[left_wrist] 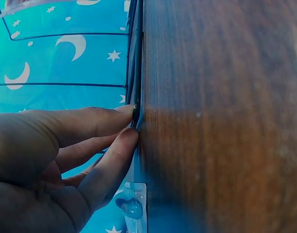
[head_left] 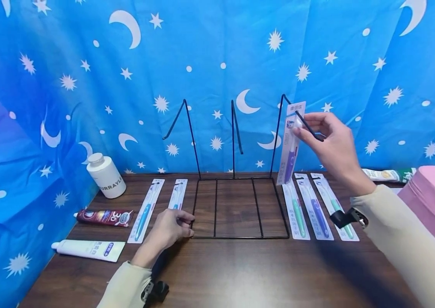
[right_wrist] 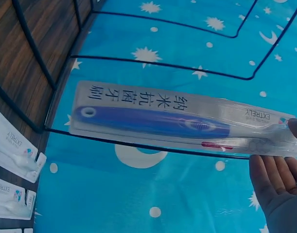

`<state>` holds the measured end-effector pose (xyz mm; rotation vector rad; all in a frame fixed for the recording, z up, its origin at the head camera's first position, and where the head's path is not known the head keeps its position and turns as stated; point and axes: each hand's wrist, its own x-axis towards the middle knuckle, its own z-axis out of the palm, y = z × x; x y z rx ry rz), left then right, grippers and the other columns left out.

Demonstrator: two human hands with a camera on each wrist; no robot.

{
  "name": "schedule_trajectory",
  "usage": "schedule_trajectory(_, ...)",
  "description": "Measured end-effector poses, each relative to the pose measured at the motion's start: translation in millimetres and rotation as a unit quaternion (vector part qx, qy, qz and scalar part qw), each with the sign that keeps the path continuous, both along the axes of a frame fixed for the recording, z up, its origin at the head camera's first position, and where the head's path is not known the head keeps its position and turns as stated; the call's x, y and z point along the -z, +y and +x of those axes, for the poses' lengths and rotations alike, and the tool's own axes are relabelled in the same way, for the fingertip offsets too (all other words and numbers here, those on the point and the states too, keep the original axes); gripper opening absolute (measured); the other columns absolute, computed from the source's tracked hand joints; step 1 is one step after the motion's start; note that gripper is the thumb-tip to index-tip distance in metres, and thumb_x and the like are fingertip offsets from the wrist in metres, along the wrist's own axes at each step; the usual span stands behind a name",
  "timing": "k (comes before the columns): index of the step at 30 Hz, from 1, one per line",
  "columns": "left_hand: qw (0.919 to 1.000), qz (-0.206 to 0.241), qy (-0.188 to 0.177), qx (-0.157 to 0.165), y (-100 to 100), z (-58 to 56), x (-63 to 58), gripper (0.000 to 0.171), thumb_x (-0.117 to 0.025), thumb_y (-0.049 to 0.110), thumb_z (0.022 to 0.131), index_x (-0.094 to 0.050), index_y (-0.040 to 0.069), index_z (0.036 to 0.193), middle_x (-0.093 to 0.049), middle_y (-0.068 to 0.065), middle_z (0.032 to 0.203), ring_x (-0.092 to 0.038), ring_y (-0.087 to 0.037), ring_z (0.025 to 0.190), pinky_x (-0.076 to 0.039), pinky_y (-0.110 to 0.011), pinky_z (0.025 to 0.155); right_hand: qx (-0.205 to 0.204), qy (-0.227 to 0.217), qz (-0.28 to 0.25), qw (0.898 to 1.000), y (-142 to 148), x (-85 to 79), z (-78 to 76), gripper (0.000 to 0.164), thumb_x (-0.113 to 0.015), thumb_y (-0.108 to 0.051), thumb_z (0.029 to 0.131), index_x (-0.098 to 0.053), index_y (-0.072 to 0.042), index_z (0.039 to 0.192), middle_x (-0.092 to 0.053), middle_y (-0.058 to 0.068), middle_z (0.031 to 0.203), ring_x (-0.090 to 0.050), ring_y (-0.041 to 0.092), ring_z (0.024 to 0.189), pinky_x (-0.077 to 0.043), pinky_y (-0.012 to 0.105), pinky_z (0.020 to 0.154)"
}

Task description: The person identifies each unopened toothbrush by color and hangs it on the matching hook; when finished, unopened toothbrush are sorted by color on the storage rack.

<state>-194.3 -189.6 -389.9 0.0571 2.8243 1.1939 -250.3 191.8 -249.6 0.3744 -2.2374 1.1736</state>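
A black wire rack (head_left: 240,238) with three upright hooks stands on the table. My left hand (head_left: 169,227) pinches the front left corner of its base between thumb and fingertips, as the left wrist view shows up close. My right hand (head_left: 334,145) holds a packaged purple toothbrush (head_left: 289,154) by its upper end, thumb in front and fingers behind. That pack hangs slanting at the rack's right hook (head_left: 309,127), whose wire emerges in front of the card near its top. In the right wrist view, the purple handle (right_wrist: 153,121) points away from the fingers.
Several packaged toothbrushes (head_left: 315,209) lie right of the rack, and two blue ones (head_left: 146,214) lie left. Further left are a white bottle (head_left: 107,177), a dark red tube (head_left: 103,217) and a white tube (head_left: 88,249). A pink case (head_left: 433,201) and a green-white tube (head_left: 388,175) sit at right.
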Motion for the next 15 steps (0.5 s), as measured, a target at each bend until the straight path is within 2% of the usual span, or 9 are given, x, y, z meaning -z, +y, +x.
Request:
schedule_trajectory(6, 1.0, -0.008, 0.003, -0.001, -1, -0.7, 0.0, 0.03, -0.082, 0.001, 0.072, -0.075, 0.01, 0.099, -0.064, 0.002, 0.074, -0.057, -0.013, 0.064, -0.047, -0.029, 0.054, -0.012, 0.009, -0.006, 1.0, -3, 3.3, -17.2, 0.043, -0.067, -0.034, 0.091, -0.057, -0.014, 0.127, -0.064, 0.004, 0.113, -0.057, 0.009, 0.099, -0.04, 0.028, 0.09)
schedule_trajectory(10, 0.9999, -0.009, 0.006, -0.008, -2, -1.8, -0.9, 0.03, -0.082, 0.0, 0.071, -0.075, 0.01, 0.099, -0.064, 0.001, 0.075, -0.057, -0.013, 0.064, -0.046, -0.029, 0.053, -0.025, 0.01, -0.02, 0.999, -6, 2.9, -24.8, 0.043, -0.067, -0.032, 0.091, -0.056, -0.012, 0.128, -0.063, 0.005, 0.118, -0.059, 0.01, 0.104, -0.042, 0.026, 0.094)
schedule_trajectory(15, 1.0, -0.008, -0.001, -0.005, 0, -1.1, -0.3, 0.03, -0.082, 0.0, 0.072, -0.075, 0.01, 0.099, -0.064, 0.001, 0.074, -0.057, -0.013, 0.064, -0.046, -0.029, 0.053, -0.047, -0.007, -0.046, 0.998, -12, -0.4, -12.6, 0.044, -0.066, -0.026, 0.093, -0.054, -0.007, 0.13, -0.06, 0.011, 0.126, -0.059, 0.016, 0.114, -0.045, 0.026, 0.095)
